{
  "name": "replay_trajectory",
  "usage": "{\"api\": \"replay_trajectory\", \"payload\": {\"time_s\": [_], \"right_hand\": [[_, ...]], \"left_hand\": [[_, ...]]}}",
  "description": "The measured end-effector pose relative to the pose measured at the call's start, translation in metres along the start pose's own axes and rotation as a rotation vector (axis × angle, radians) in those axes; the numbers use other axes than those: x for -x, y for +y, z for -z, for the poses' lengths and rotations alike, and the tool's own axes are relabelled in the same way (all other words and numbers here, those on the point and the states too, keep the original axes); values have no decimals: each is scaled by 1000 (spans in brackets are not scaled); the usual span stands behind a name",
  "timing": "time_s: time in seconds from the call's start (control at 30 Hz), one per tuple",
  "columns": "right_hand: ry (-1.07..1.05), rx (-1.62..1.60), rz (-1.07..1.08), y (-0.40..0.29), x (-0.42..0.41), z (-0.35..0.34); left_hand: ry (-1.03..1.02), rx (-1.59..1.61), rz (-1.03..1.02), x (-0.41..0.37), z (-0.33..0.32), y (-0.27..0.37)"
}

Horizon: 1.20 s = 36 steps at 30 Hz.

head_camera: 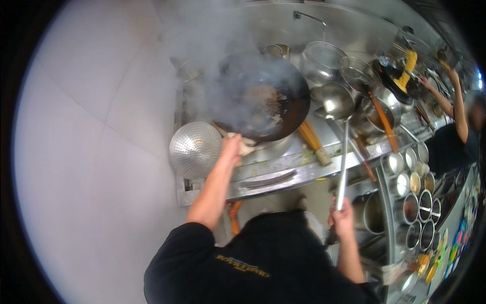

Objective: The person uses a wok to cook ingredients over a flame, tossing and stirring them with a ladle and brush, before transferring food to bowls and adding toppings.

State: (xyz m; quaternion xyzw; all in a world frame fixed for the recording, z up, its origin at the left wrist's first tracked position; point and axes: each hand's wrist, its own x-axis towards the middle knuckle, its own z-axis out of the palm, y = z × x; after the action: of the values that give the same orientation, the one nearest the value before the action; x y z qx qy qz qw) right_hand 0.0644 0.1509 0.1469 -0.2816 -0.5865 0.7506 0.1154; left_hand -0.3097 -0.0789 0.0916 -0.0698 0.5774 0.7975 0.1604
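Observation:
A large dark wok sits on the stainless steel range, smoke rising thickly from it. Browned residue and some liquid show inside, partly veiled by the smoke. My left hand grips the wok's near edge through a pale cloth. Around the long metal handle of a ladle my right hand is closed. The ladle's shiny bowl is held to the right of the wok, apart from it. Left of my left hand lies a round perforated strainer. A bamboo wok brush rests just right of the wok.
Behind the ladle stands a metal pot under a faucet. A wire skimmer with a wooden handle lies across another pot. Several seasoning containers line the right counter. At far right another person handles yellow food over a second wok.

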Motion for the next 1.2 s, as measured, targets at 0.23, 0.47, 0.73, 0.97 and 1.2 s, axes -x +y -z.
{"api": "replay_trajectory", "payload": {"time_s": [0.23, 0.47, 0.73, 0.97, 1.2], "right_hand": [[169, -99, 86, 20, 81, 24], [400, -150, 98, 24, 196, 67], [623, -132, 107, 26, 330, 111], [900, -118, 37, 44, 423, 119], [1168, -216, 41, 29, 471, 127]], "left_hand": [[-184, -135, 111, 79, -22, 15], [-493, -234, 240, 152, -70, -14], [-895, -386, 326, 262, -175, -36], [-1139, -430, 536, 369, -271, -75], [-1379, -544, 541, 462, -376, -124]]}}
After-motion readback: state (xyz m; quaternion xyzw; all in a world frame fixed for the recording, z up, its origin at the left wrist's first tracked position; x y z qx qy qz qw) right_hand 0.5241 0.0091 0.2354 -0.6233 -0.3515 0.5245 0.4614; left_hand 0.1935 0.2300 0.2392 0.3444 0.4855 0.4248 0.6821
